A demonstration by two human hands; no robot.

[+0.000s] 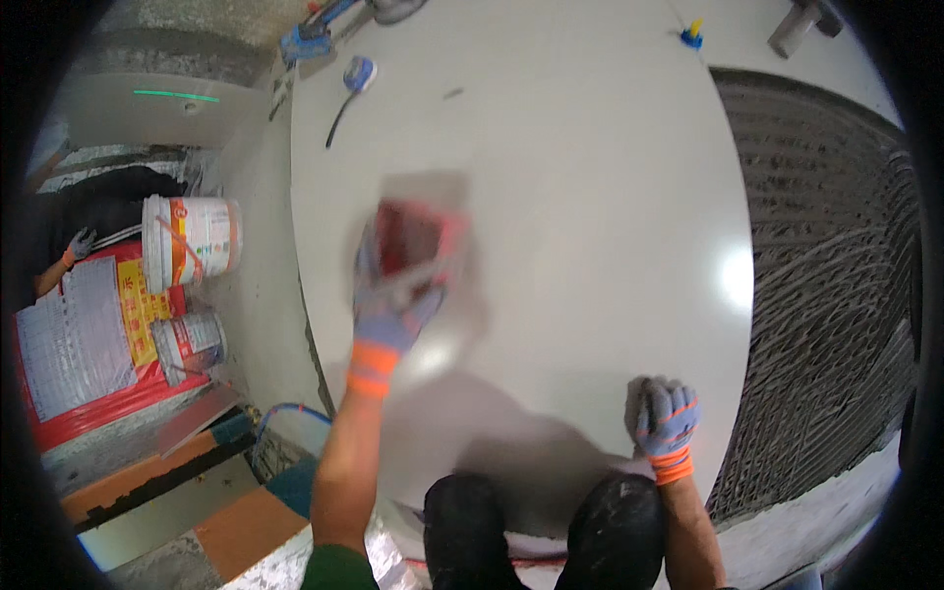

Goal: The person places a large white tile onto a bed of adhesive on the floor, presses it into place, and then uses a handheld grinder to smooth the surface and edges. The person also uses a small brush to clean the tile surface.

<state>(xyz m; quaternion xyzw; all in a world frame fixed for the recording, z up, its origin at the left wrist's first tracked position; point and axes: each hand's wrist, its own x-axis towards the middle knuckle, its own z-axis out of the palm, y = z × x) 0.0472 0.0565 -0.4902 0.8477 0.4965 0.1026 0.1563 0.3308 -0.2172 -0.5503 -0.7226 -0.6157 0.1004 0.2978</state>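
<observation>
My left hand (393, 305), in a grey glove with an orange cuff, is closed on a red box-shaped thing (452, 236) above the large pale tile (590, 246). Motion blurs this red thing, which looks hollow with a dark red inside; its exact kind I cannot make out. At the lower right of the tile, my right hand (671, 418) leans on the surface with curled fingers. A dark patch shows beside its thumb side, and whatever may be under the fingers is hidden.
Grooved grey mortar (816, 295) borders the tile at right. A round blue-and-white object with a black strap (359, 75) and a blue tool (307, 42) lie at upper left. White buckets (192, 241) stand at left, near another person's gloved hand (79, 246). My knees are at the near edge.
</observation>
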